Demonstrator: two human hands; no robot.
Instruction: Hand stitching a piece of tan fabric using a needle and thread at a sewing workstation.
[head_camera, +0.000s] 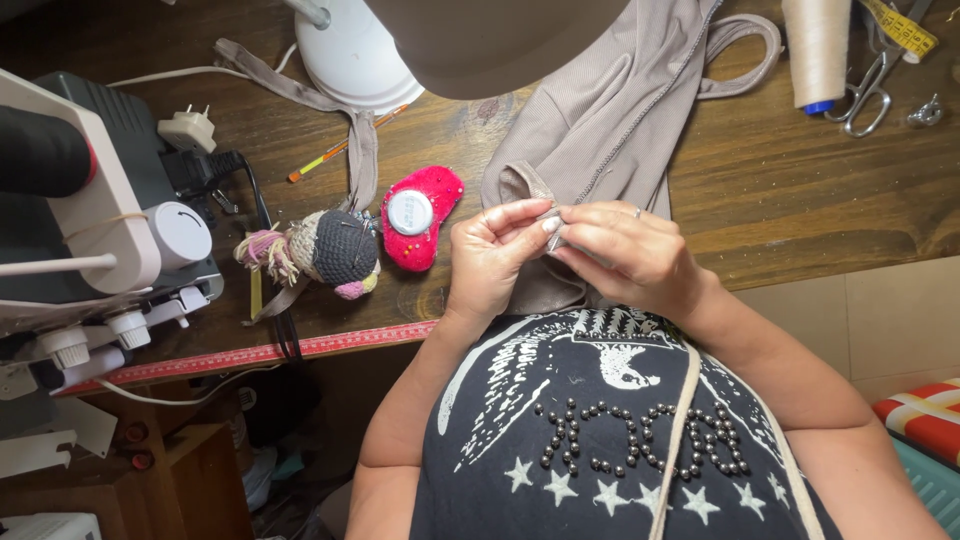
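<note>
Basically both hands meet at the desk (820, 200) near edge, pinching the beige fabric (600, 110) hem. Left hand (490, 255) curls from the left, right hand (630, 255) from the right, fingertips touching. Pincushion (420, 215) sits just left; bare wood lies to the right.

Taupe ribbed garment (600, 120) lies on a dark brown wooden table (800, 190). The pincushion (420, 215) is bright pink-red with a white disc. The crocheted doll (325, 250) mixes grey, beige and pink. A red ruler (250, 355) edges the table.
</note>
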